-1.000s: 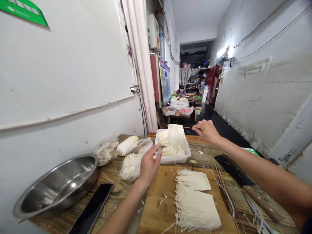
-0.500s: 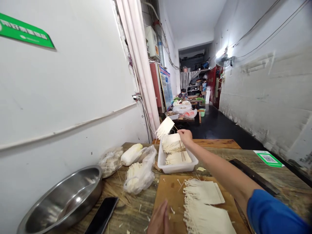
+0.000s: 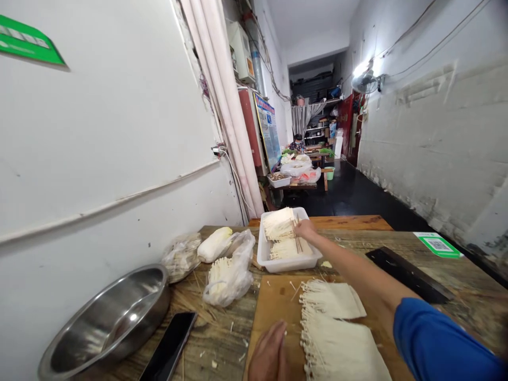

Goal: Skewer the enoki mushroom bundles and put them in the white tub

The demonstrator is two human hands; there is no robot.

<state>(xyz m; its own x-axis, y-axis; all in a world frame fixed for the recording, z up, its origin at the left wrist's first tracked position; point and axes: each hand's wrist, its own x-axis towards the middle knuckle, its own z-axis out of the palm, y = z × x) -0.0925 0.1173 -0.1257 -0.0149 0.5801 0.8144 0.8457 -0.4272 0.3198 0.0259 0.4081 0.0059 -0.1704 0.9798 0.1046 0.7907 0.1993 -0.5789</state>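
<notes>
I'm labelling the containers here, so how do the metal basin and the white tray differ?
The metal basin is rounded and shiny; the white tray is rectangular and dull. The tray holds flat mushroom bundles, while no mushrooms show in the basin. Both are open-topped and stand on the wooden table.

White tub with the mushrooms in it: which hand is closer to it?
Right. The right hand reaches over the white tub's right edge. The left hand is farther away, at the cutting board.
</notes>
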